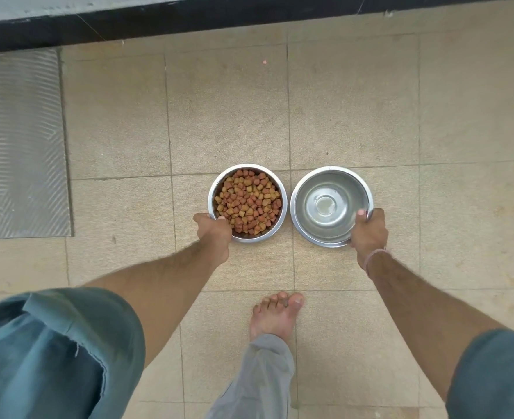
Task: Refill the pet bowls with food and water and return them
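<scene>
Two round stainless-steel bowls sit side by side over the beige tiled floor (228, 116), each held at its near edge by one hand. At the far left lies a grey ribbed mat (20, 140), well apart from the bowls. The left hand (213, 234) grips the near-left rim of the steel bowl of brown kibble (283, 189), thumb hooked over the rim onto the pellets and fingers tucked below (they are hidden). This bowl lies ahead of the hand, away from the person, mouth up and level.

Just beside it, across a narrow gap and not touching, is the steel bowl of clear water (293, 201), also level. The right hand (369, 234), a thin thread band (373, 255) at its wrist, clasps the near-right rim with the thumb inside and the fingers wrapped round the outside. Both arms reach down and forward, almost straight and about equally far, and a bare foot (275, 316) stands between them.

Whether the bowls already rest on the tiles or hang just above them I cannot tell. Both look filled, so I judge that only the return is left: settling them down and drawing each hand back toward the body. The water bowl needs the gentler release, lest it slosh.
</scene>
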Tool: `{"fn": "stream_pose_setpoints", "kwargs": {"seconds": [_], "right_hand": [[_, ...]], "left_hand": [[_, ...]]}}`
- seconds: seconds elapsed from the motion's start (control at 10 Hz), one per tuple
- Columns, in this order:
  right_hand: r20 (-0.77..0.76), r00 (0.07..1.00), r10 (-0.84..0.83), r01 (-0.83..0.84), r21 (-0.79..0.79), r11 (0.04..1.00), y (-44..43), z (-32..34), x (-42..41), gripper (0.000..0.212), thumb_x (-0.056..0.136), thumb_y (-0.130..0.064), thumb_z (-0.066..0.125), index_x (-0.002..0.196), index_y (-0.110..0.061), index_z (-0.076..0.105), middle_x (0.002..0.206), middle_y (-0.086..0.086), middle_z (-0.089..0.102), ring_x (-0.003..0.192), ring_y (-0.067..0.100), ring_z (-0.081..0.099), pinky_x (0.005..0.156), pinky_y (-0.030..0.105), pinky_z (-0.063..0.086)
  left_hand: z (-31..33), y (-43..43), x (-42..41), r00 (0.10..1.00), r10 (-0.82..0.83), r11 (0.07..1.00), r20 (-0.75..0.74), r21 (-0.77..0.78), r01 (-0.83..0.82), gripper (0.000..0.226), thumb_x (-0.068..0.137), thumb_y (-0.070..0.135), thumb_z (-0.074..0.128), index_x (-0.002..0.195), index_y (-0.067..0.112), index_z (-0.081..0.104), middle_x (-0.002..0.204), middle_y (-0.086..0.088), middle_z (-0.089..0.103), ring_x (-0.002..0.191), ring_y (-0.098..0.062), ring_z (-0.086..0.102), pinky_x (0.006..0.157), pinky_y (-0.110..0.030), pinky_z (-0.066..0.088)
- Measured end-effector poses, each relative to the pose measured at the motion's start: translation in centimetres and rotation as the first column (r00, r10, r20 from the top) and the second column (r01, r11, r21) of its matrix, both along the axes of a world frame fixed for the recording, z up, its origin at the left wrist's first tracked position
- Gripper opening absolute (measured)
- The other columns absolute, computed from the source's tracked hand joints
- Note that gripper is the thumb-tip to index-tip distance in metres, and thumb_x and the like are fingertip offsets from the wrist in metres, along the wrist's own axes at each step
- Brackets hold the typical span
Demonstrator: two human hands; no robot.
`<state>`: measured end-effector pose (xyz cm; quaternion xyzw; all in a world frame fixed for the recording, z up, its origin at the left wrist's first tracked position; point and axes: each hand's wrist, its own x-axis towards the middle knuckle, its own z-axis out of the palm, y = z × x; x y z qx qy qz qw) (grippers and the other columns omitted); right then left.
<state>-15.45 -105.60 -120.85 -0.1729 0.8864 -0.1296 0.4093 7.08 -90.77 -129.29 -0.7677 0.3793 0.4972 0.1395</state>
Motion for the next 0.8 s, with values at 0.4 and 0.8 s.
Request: {"fn": "stream_pose_setpoints", "kwargs": {"seconds": [0.4, 0.8], "right_hand": [[0.054, 0.999, 0.005, -0.008, 0.053, 0.999, 0.1, 0.1, -0.2, 0.037, 0.109, -0.043, 0.035, 0.118, -0.009, 0.044, 0.086, 0.004, 0.053, 0.09, 0.033, 0.063, 0.089, 0.059, 0.057], [0.024, 0.997, 0.08, -0.08, 0.022, 0.997, 0.0, 2.8, 0.0, 0.055, 0.106, -0.038, 0.049, 0.148, -0.007, 0.032, 0.134, 0.017, 0.058, 0.116, 0.036, 0.058, 0.099, 0.048, 0.049]], "left_hand": [[0.1, 1.0, -0.5, 0.982, 0.008, 0.999, -0.187, -0.042, -0.016, 0.051, 0.08, 0.032, 0.08, 0.115, 0.021, 0.045, 0.089, -0.013, 0.072, 0.075, -0.038, 0.071, 0.058, -0.048, 0.057], [2.4, 0.3, -2.0, 0.896, -0.439, 0.871, -0.065, -0.275, 0.406, 0.046, 0.097, 0.03, 0.019, 0.142, 0.026, 0.027, 0.149, -0.017, 0.047, 0.128, -0.045, 0.051, 0.1, -0.056, 0.045]]}}
